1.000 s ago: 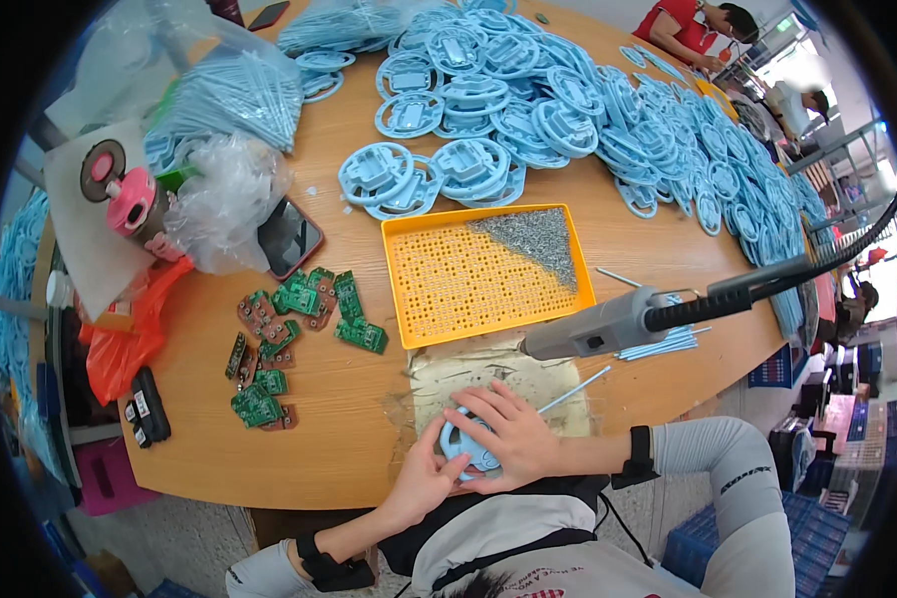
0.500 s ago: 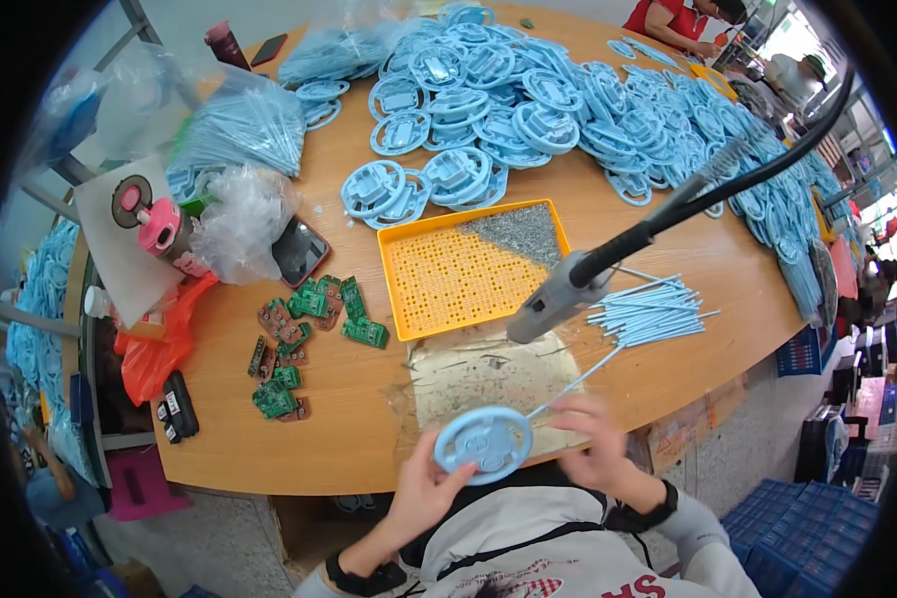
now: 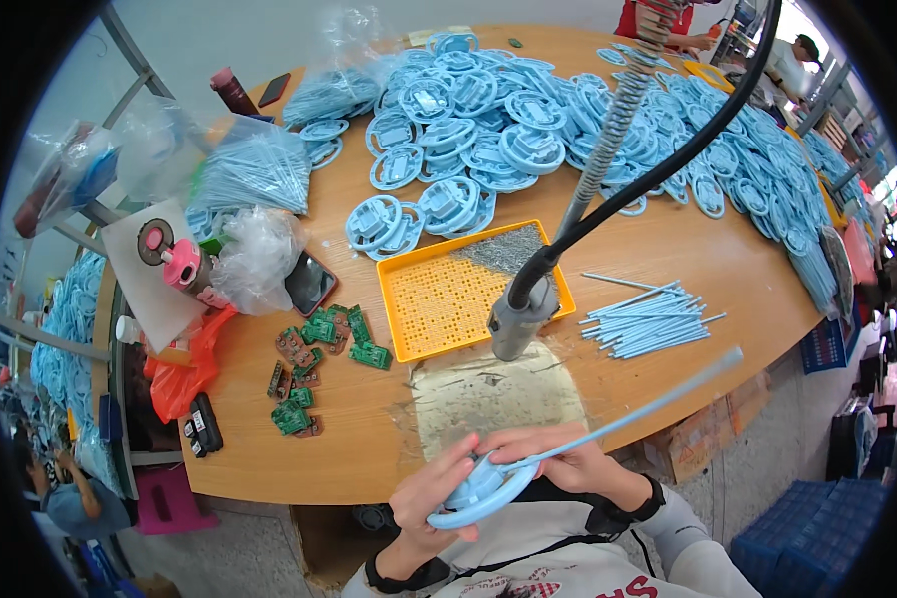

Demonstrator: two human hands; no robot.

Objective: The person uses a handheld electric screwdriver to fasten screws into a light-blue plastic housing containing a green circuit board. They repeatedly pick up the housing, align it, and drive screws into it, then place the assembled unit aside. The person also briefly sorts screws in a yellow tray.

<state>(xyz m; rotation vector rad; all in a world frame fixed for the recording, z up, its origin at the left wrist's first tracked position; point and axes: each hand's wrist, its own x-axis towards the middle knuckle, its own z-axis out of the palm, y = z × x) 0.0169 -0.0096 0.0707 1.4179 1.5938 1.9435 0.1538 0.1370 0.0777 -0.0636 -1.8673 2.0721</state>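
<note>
Rod now fitted into blue ring (image 3: 483, 490) near orange tray (image 3: 439, 299); both hands (image 3: 439, 498) (image 3: 558, 463) pinching it; many rings left.

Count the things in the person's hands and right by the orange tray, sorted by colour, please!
Blue: 2, the ring held by both hands and its long stick.
Orange: 1, the tray.
Grey: 1, the hanging tool.
Total: 4.
</note>
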